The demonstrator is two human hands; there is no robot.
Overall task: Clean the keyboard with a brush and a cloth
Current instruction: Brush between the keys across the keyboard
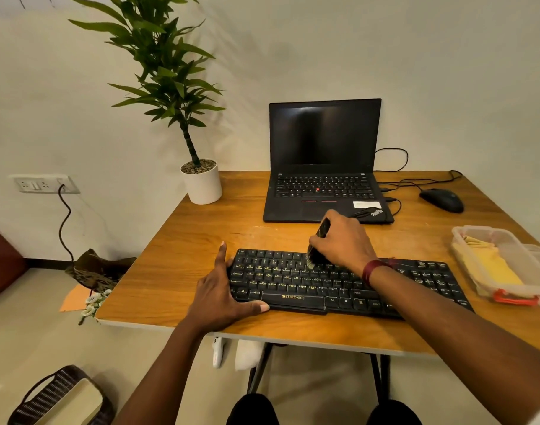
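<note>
We are in the brushing half of the job, by our reading. The keyboard lies across the near middle of the desk, just in front of the open laptop. Our right grip is curled round the brush, whose bristles are down on the upper key rows, a little left of the keyboard's centre. Our left grip holds nothing: its fingers lie straight along the keyboard's left end and the thumb runs along the near edge, bracing it.

We cannot tell from the keys which rows are already swept; dust is too fine to see. The right end, under our forearm, probably needs brushing too. The wiping step has not begun: the yellow cloth lies folded in the clear container at the desk's right edge, near the keyboard's right end and apart from both hands.
</note>
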